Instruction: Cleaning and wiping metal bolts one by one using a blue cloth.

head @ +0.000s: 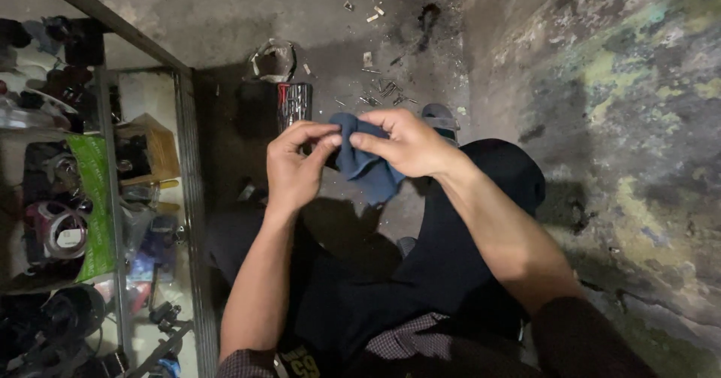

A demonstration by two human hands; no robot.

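Observation:
A small dark blue cloth (366, 166) hangs between my two hands above my lap. My left hand (295, 169) pinches its upper left edge with thumb and fingers. My right hand (405, 143) grips the cloth's top from the right, thumb pressed on the fabric. Whether anything is wrapped inside the cloth is hidden. My legs in dark trousers (451, 265) lie below, and I am seated over a concrete floor.
A glass display case with a metal frame (188, 198) stands at the left, filled with cables and small gadgets. A shiny metal can (295, 101) and scattered screws (383, 91) lie on the floor ahead. A stained wall (631, 122) rises at the right.

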